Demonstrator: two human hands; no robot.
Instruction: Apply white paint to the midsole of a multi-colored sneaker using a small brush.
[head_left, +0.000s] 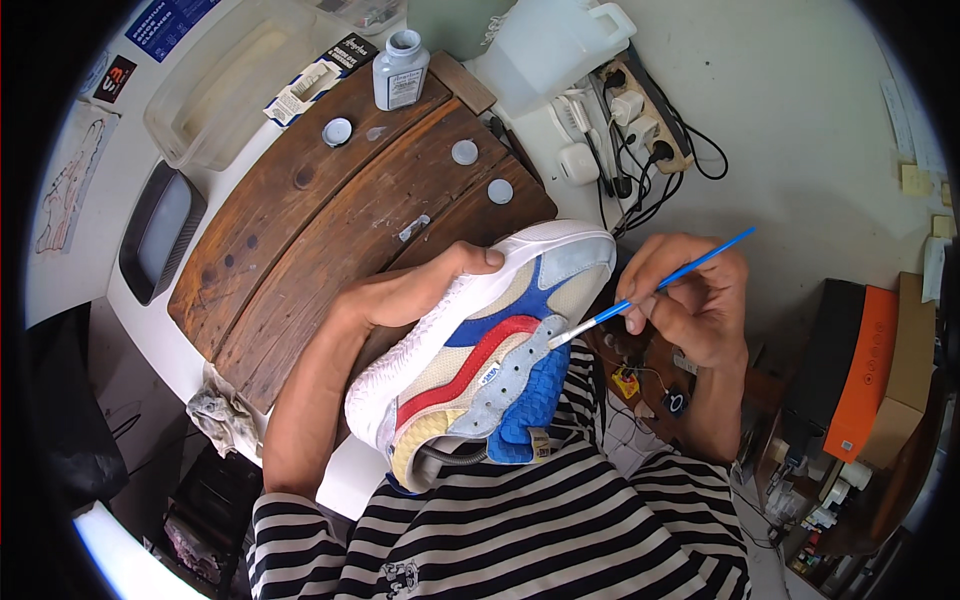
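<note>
A multicoloured sneaker [480,345] with a thick white sole, red and blue bands and a blue woven tongue is held tilted in front of my chest. My left hand [450,270] grips it by the sole, the thumb on the sole's edge and the other fingers hidden behind. Between thumb and fingers of my right hand [690,295] is a thin blue-handled paintbrush [690,266]. Its pale tip touches the light grey lace-eyelet strip, near the toe end. No lace shows in the eyelets.
On the wooden board [300,230] stand an uncapped bottle [401,80], a cap [337,131] and two small pale discs [465,152]. Around it are a clear plastic tub [215,95], a jug [560,45], a power strip [650,115] with cables and a crumpled rag [222,412].
</note>
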